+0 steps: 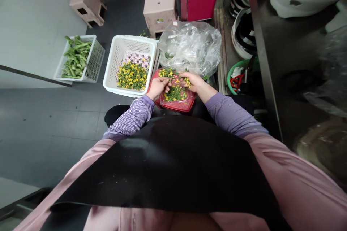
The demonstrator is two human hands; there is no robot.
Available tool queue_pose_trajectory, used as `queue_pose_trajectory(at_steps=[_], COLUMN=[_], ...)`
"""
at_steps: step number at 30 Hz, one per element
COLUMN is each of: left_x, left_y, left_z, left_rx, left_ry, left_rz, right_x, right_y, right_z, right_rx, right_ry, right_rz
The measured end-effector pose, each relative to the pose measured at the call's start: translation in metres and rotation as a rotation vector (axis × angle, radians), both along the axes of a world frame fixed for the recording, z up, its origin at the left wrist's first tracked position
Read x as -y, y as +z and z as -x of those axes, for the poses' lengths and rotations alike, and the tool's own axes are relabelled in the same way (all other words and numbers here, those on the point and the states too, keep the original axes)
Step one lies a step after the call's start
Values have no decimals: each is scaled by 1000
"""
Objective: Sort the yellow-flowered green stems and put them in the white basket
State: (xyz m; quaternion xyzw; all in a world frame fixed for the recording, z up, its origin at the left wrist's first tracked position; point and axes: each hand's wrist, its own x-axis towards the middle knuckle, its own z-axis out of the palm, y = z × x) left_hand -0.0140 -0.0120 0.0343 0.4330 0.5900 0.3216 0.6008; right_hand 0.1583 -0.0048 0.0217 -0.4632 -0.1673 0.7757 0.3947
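My right hand is closed around a few small green stems with yellow flowers. Close by on the left, the fingers of my left hand are pinched together, and what they hold is too small to make out. Both hands are above a red lidded box or tray with clear plastic on it. Thin green bits with some yellow lie in a heap on the plastic. More yellow-flowered stems lie just beyond my fingers.
Left of my hands stands a white basket with a pile of yellow-flowered stems. A crumpled clear plastic bag lies behind the red box. Farther left, another white basket holds long green vegetables. Pink stools stand beyond.
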Motion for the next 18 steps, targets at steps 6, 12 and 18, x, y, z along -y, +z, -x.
queue_pose_trajectory(at_steps=[6,12,18], left_x=[-1,-5,-13], left_y=[-8,-5,10], left_z=[-3,-16,-25], left_rx=[-110,-223,-166], left_ry=[-43,-207,-221], left_rz=[-23,-229,-334], right_x=[6,10,-1], right_y=[-5,-17,-17], right_z=[4,10,1], right_rx=[173,102,35], right_ry=[78,51,-30], right_rz=[-102,-232,-193])
